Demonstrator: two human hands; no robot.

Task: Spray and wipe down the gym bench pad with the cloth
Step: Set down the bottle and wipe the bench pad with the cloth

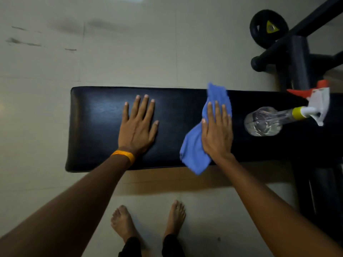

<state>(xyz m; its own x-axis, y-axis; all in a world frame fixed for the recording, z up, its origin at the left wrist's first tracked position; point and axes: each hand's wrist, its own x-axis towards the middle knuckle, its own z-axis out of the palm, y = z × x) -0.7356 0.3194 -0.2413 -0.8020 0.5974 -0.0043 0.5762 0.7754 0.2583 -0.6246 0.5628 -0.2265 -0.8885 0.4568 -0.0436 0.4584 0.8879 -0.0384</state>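
Hands straight-fingered, flat: left hand [138, 127] on glossy black bench pad [96, 117], right hand [217, 132] atop crumpled blue cloth [193, 151].

- Single head view: wide-angle, aimed almost straight down, near above the bench pad [96, 130].
- Pad's long edges run left-right; floor [130, 43] beyond far edge.

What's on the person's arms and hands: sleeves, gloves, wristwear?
No sleeves or gloves: both forearms are bare as far as the frame shows. The left hand has an orange-yellow wristband at the wrist. The right hand wears nothing visible.
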